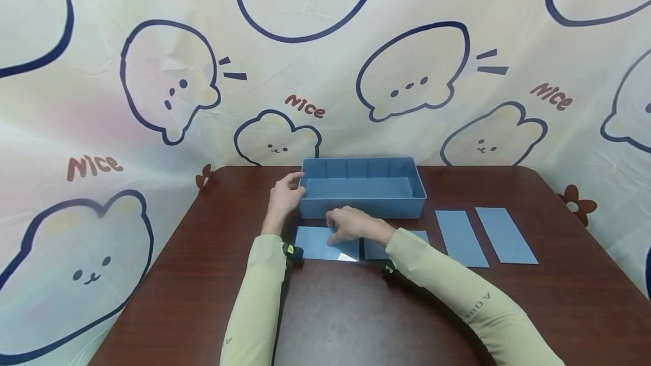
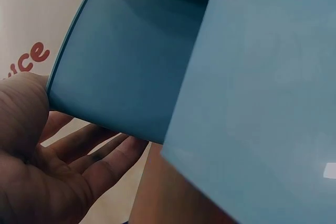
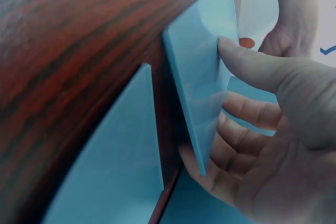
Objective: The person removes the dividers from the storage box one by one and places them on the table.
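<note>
A long blue open-topped box (image 1: 362, 208) stands at the back of the table. My left hand (image 1: 282, 199) touches its left end with thumb and fingertips; in the left wrist view the fingers are spread loosely behind the end wall (image 2: 121, 61). In front of the box, a light-blue rectangular panel (image 1: 316, 244) lies low by the table top. My right hand (image 1: 352, 223) holds this panel (image 3: 197, 72) near its far long side, thumb on its top face and fingers at the edge. A second panel (image 1: 375, 250) lies just right of it, partly hidden by my right forearm.
Two more blue panels (image 1: 461, 239) (image 1: 506, 235) lie slanted on the right of the brown table (image 1: 203, 275). Behind the table hangs a pale sheet (image 1: 335, 72) printed with cartoon bears. The box stands near the table's back edge.
</note>
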Motion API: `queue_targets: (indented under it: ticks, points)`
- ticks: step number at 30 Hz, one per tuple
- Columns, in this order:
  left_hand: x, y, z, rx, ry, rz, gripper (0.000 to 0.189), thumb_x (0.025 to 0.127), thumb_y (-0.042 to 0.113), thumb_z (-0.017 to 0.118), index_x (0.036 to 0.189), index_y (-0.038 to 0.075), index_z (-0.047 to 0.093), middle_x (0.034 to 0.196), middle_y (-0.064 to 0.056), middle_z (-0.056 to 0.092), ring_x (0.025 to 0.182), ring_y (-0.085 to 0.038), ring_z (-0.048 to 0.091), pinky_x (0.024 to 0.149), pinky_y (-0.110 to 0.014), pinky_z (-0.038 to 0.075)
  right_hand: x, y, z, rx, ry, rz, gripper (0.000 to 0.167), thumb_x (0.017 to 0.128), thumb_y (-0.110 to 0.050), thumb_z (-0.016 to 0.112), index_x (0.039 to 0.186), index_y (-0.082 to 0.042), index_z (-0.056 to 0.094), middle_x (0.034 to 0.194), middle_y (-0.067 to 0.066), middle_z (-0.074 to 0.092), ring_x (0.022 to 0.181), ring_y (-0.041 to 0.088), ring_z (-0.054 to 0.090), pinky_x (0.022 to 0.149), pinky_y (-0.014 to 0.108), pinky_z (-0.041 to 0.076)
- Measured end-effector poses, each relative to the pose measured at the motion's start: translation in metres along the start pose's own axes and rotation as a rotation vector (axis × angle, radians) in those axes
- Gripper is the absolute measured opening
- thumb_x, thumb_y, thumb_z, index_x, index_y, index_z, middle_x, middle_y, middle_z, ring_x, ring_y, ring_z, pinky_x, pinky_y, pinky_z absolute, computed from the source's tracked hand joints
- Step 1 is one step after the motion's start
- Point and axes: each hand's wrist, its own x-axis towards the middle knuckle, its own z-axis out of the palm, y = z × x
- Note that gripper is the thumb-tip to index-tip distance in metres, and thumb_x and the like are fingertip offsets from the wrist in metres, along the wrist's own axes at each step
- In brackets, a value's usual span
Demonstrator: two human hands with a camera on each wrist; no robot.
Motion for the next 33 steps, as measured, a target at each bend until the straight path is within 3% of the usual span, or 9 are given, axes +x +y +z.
queue_targets:
  ticks: [12,19,33]
  points:
    - [-0.001,0.002,-0.001,-0.008,-0.015,-0.019,0.045,0.095,0.022,0.055,0.14,0.03,0.052,0.143,-0.013,0.054,0.129,-0.036,0.054,0.1,-0.054,0.049,0.001,-0.002,0.006,-0.022,0.036,-0.031,0.034,0.085,-0.032,0.075,0.112,-0.012,0.066,0.101,0.002,0.067,0.084,0.012,0.06,0.074,0.031,0.053]
    - [-0.001,0.002,-0.002,-0.002,-0.023,-0.02,0.046,0.096,0.022,0.054,0.14,0.031,0.051,0.143,-0.013,0.054,0.128,-0.037,0.055,0.099,-0.053,0.049,-0.002,-0.007,0.008,-0.065,0.072,-0.033,0.036,0.087,-0.03,0.073,0.118,-0.013,0.064,0.109,0.003,0.066,0.094,0.016,0.06,0.082,0.034,0.053]
    - [-0.001,0.0,-0.001,-0.014,-0.02,-0.008,0.045,0.096,0.022,0.055,0.14,0.03,0.052,0.142,-0.014,0.055,0.127,-0.037,0.055,0.099,-0.053,0.049,-0.005,-0.003,0.017,-0.132,0.153,-0.108,0.018,0.091,-0.022,0.068,0.109,-0.015,0.067,0.1,0.003,0.065,0.085,0.014,0.058,0.073,0.03,0.052]
